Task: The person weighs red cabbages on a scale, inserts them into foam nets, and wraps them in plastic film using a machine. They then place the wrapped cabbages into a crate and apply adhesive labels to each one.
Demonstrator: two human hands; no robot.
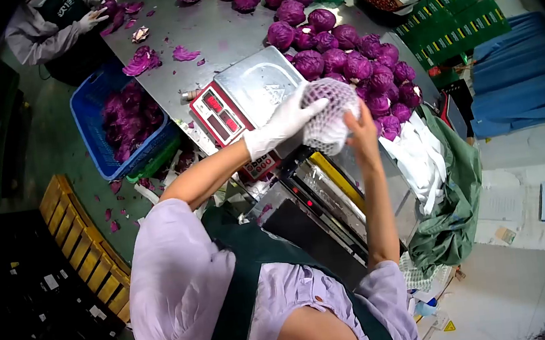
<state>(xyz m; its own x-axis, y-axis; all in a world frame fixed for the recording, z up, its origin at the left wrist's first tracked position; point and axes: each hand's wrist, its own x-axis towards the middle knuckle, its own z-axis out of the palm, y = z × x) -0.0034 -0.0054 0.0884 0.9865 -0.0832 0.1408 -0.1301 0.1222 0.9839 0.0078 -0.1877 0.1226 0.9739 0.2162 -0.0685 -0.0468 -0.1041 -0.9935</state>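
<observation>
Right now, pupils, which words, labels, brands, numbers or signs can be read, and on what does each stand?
No text can be read with certainty.
Red-and-silver weighing scale: lit digits and key markings, too blurred.
Dark fabric apron, top left: pale lettering, too blurred.
Green stacked boxes, top right: pale print, too small.
White paper sheet on the white wall: too faint.
Yellow triangular sign, lower right: too small.

A metal table (pixel 168 31) carries a crowded heap of purple cabbages (pixel 356 66), with several more near its far edge; torn purple leaves (pixel 141 61) lie toward its left side; a red scale (pixel 256 82) with a flat metal platform stands at the near side — just beside the heap; the green floor (pixel 100 201) bears a yellow slatted pallet (pixel 96 240) and scattered purple scraps (pixel 113 225) — all left of the table.
</observation>
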